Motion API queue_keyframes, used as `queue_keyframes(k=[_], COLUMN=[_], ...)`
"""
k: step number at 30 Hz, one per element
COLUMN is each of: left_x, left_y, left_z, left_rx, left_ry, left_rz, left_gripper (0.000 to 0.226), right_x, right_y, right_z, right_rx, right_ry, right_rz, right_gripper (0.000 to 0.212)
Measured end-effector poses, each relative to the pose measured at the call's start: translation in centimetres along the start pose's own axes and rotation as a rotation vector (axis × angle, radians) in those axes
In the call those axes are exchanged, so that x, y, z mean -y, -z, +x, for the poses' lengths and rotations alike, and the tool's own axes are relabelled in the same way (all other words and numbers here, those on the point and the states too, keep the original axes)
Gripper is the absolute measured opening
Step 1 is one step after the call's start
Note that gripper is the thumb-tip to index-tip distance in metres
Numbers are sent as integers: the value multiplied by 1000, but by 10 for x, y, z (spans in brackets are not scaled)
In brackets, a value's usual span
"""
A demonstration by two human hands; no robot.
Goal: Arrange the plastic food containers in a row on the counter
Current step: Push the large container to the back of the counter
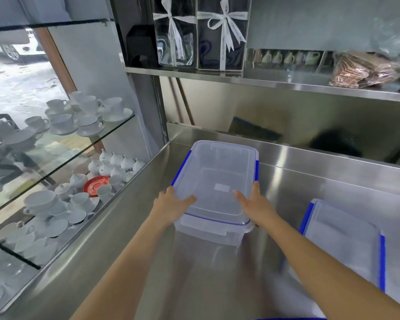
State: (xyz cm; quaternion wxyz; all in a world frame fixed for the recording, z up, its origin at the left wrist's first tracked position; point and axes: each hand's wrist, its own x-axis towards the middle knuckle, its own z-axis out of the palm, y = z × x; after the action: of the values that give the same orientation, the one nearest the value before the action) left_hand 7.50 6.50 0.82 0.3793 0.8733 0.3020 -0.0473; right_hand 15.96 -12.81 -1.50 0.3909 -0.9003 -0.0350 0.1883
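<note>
Steel counter (310, 185); container (215, 181) lengthwise away.

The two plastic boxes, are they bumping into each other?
Apart. In the head view, bare steel counter shows between the box held by both hands and the second box on the right.

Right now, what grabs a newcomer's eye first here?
The clear lidded container with blue clips, mid steel counter, gripped at its near corners by the left hand and right hand. A second like container sits right; white teacups fill the glass shelves on the left.
</note>
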Motion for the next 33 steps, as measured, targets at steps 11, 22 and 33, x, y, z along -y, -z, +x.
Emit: queue_keyframes(k=[11,22,33], left_x=[1,-1,-69], left_y=[-6,-6,-69], left_z=[58,75,-23], left_rx=[-63,-101,-215], left_ry=[-104,-192,-724], left_rz=[141,136,-44], left_gripper=[128,113,26], right_x=[25,35,-16], right_y=[-14,-8,56], right_z=[53,67,8], right_rx=[-25,-74,-415], right_ry=[-35,-55,7], right_rz=[-73,-192,-296], right_gripper=[84,82,36])
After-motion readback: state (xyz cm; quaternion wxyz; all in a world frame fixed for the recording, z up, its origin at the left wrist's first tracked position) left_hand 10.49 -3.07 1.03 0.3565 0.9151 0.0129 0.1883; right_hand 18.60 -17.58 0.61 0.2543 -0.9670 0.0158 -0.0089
